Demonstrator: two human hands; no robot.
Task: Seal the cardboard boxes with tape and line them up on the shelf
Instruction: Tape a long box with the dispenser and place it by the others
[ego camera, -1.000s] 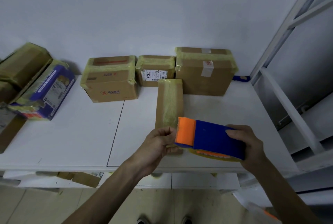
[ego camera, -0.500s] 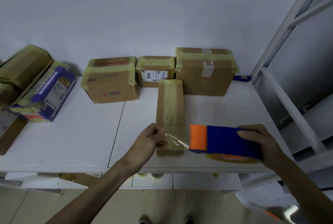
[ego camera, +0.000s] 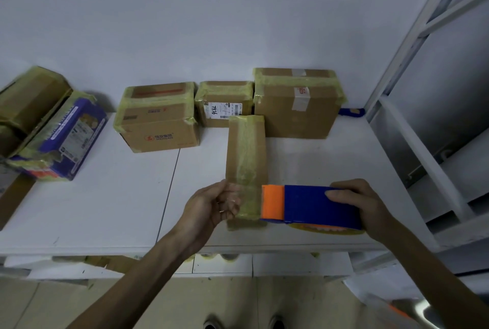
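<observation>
The fingers [ego camera: 341, 195] of the right hand [ego camera: 362, 204] are curled over the top of a blue tape dispenser [ego camera: 317, 205] with an orange front, gripping it just above the near end of a long narrow box [ego camera: 246, 154]. The left hand [ego camera: 206, 207] pinches the free end of a clear tape strip [ego camera: 244, 201] pulled out from the orange end, stretched across that box's near part. The narrow box lies flat on the white shelf [ego camera: 105, 209], its length running away from the person, and yellowish tape runs along its top. A yellow tape roll [ego camera: 325, 230] shows under the dispenser.

Behind it, 3 taped cardboard boxes stand in a row against the wall, all closed (nothing of their contents shows). The left box [ego camera: 158, 122] carries a red logo and the word "HENGAN". The small middle box [ego camera: 225, 102] has a white shipping label with a barcode and a handwritten "7936". The large right box [ego camera: 296, 109] bears a white sticker with red print too small to read.

At the far left a purple printed box [ego camera: 63, 138] leans against a brown taped box [ego camera: 26, 101]; its writing is unreadable.
</observation>
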